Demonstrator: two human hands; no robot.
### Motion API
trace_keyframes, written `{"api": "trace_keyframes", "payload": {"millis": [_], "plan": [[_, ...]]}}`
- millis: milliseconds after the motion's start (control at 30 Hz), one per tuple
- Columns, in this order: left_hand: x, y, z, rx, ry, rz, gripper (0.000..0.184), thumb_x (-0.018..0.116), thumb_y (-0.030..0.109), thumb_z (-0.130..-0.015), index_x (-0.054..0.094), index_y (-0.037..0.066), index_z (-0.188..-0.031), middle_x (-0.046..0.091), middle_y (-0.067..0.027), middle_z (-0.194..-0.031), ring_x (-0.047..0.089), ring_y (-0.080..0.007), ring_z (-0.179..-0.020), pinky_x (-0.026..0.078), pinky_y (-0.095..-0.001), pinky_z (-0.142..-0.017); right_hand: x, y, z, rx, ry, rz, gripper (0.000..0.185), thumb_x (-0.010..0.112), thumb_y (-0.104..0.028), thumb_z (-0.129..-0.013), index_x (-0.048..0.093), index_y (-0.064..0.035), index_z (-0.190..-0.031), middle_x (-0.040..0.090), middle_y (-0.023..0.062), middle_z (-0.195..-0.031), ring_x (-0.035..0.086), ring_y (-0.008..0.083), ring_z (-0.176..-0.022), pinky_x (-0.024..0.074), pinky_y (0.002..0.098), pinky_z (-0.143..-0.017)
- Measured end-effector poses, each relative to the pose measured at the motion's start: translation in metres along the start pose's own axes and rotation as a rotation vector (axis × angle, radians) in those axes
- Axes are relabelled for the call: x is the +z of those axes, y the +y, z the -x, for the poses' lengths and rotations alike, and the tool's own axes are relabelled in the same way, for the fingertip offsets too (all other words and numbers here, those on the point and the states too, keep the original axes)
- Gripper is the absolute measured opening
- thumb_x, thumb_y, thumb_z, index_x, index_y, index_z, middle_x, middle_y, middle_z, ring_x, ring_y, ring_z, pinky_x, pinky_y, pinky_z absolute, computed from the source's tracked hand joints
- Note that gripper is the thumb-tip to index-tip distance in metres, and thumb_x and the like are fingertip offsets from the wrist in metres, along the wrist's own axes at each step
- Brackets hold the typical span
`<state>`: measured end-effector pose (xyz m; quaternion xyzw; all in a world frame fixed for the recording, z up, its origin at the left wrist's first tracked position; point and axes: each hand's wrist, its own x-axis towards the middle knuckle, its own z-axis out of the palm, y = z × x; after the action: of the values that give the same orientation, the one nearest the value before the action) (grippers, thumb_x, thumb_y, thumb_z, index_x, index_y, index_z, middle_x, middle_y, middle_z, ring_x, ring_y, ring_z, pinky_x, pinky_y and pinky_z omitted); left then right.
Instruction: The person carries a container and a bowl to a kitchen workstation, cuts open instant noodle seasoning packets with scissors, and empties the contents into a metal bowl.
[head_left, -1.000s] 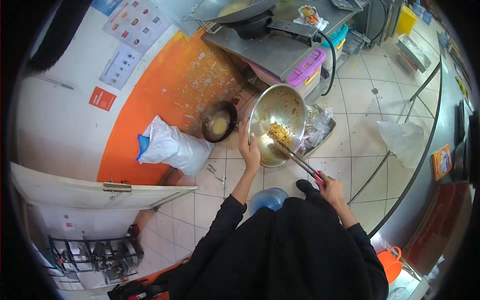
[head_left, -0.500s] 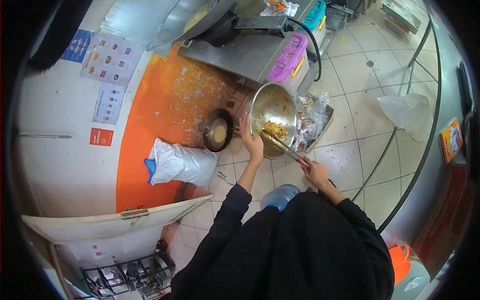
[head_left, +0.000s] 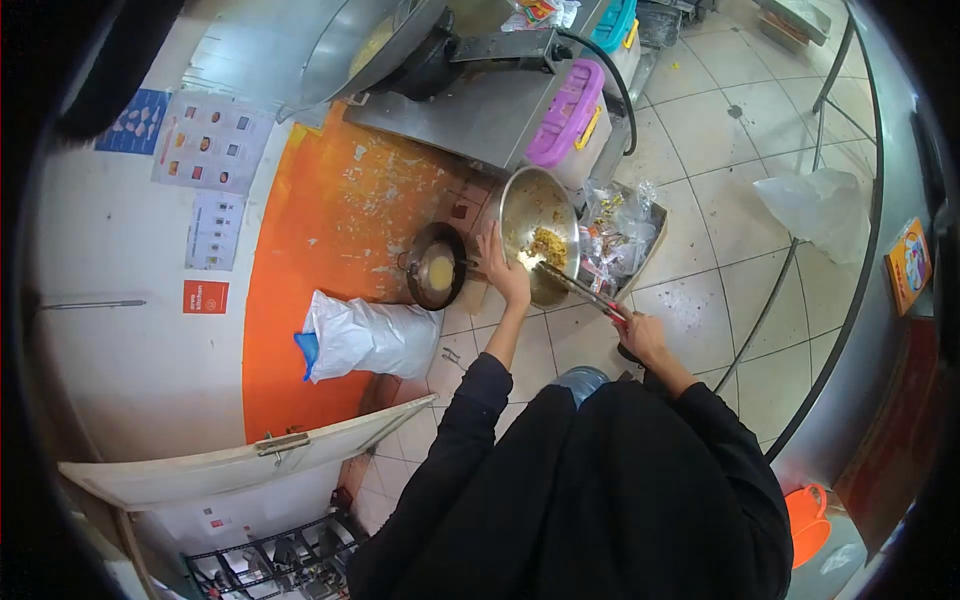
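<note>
A shiny metal mixing bowl (head_left: 530,200) is tilted in front of me, with yellow-brown, crumbly-looking food (head_left: 548,245) low inside it. My left hand (head_left: 507,272) grips the bowl's near left side, fingers spread along the outer wall and thumb near the rim. In my right hand (head_left: 646,338) is a pair of metal tongs (head_left: 585,288) with red on the handle. The tips of the tongs reach into the bowl, beside the food. My right fingers are wrapped round the handle end.
Left of the bowl sits a dark pan (head_left: 438,290) with pale yellow contents, near a white sack (head_left: 380,335). A box of plastic packets (head_left: 615,240) stands right of the bowl. Beyond are a purple-lidded container (head_left: 567,110) and a steel counter (head_left: 440,125). A blue water bottle (head_left: 582,382) is by my lap.
The view has shifted slightly. My right hand has moved a little right and back with the tongs, and their tips sit nearer the bowl's edge. My left hand keeps its grip.
</note>
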<state>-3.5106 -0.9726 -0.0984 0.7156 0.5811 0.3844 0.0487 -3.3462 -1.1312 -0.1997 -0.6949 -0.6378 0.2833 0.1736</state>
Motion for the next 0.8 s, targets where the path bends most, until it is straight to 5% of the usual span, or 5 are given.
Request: {"api": "trace_keyframes", "payload": {"millis": [300,500,733,800], "plan": [[0.013,-0.006,-0.006,0.005,0.033,0.122,0.063,0.034,-0.011,-0.056,0.040,0.010,-0.115,0.040,-0.0052,-0.119,0.028,-0.0303,-0.116,0.018,-0.0421,-0.095,0.010,0.001,-0.010,0.220,0.092,0.017,0.036,0.048,-0.028,-0.075,0.043,-0.0133,-0.108,0.056,0.0146,-0.068,0.055,0.0298,-0.055,0.0434,0.0388,-0.047],[0.021,0.006,-0.008,-0.106,-0.066,-0.021,0.063,0.033,-0.010,-0.058,0.038,0.013,-0.117,0.036,-0.0011,-0.122,0.023,-0.0273,-0.119,0.012,-0.0539,-0.093,0.013,-0.004,-0.013,0.049,0.106,-0.069,0.036,0.050,-0.029,-0.074,0.045,-0.0134,-0.106,0.057,0.0130,-0.070,0.056,0.0300,-0.056,0.0439,0.0388,-0.048],[0.026,0.012,-0.006,-0.050,-0.074,0.024,0.065,0.033,-0.010,-0.059,0.036,0.015,-0.118,0.035,-0.0007,-0.123,0.023,-0.0271,-0.119,0.011,-0.0565,-0.091,0.039,-0.017,-0.037,0.122,0.252,-0.108,0.033,0.048,-0.029,-0.076,0.047,-0.0127,-0.105,0.055,0.0153,-0.061,0.054,0.0302,-0.052,0.0416,0.0395,-0.044],[0.028,0.014,-0.008,-0.072,0.007,-0.028,0.061,0.033,-0.012,-0.056,0.042,0.008,-0.113,0.043,-0.0092,-0.115,0.032,-0.0322,-0.112,0.024,-0.0384,-0.094,0.040,-0.017,-0.036,0.234,0.277,-0.101,0.033,0.047,-0.030,-0.076,0.047,-0.0129,-0.105,0.055,0.0159,-0.062,0.054,0.0302,-0.051,0.0415,0.0396,-0.043]]}}
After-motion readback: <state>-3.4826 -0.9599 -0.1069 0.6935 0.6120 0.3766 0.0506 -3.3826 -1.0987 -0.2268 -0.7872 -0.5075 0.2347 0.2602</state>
